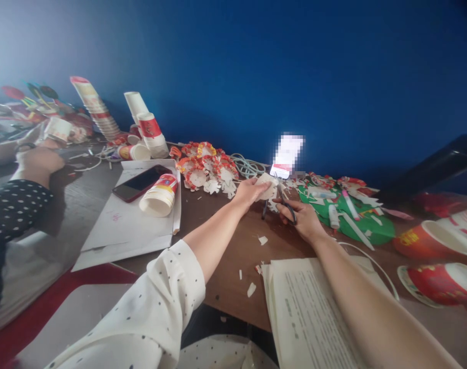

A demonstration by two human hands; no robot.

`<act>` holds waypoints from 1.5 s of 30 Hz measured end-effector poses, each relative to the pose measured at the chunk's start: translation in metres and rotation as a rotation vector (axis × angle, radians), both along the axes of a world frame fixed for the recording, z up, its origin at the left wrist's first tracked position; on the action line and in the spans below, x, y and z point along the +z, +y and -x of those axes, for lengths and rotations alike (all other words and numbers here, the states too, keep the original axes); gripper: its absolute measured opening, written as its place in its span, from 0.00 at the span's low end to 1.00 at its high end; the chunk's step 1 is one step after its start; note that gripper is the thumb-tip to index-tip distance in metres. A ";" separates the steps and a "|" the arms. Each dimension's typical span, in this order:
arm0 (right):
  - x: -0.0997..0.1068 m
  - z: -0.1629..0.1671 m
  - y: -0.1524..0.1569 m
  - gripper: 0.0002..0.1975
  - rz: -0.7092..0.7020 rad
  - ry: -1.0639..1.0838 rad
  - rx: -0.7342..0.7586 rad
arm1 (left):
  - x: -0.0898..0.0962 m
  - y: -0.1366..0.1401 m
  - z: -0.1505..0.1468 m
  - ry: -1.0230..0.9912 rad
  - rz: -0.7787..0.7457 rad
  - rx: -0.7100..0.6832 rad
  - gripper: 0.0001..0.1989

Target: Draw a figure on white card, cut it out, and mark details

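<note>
We note the left hand (251, 192) pinching a white paper piece (269, 183) above the brown table (229, 292), while the right hand (303, 219) grips dark-handled scissors (290, 211), blades at the paper's right edge; whether they touch it, we cannot tell. We log cut red-and-white paper shapes (206, 166) heaped to the left, a scrap-strewn green sheet (383, 229) to the right.

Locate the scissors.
In the head view, just right of centre: the scissors are in the right hand, beside the pale piece held by the left hand.
</note>
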State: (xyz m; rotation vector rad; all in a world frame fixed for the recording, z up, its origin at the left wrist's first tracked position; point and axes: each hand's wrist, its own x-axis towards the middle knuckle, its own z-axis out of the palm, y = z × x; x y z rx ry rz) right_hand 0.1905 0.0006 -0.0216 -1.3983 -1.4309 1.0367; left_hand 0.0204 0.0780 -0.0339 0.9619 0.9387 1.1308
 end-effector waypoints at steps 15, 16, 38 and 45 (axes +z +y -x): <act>0.002 -0.003 0.000 0.35 -0.022 -0.037 0.009 | -0.002 -0.001 0.001 0.072 -0.032 -0.006 0.17; 0.002 -0.003 0.000 0.35 -0.023 -0.044 0.010 | -0.002 -0.001 0.001 0.069 -0.027 -0.007 0.17; 0.000 -0.001 0.002 0.34 -0.067 -0.090 -0.007 | 0.000 -0.001 0.000 0.055 -0.017 -0.003 0.19; -0.002 0.000 0.001 0.34 -0.060 -0.043 -0.019 | 0.006 -0.005 -0.001 0.009 0.011 0.004 0.16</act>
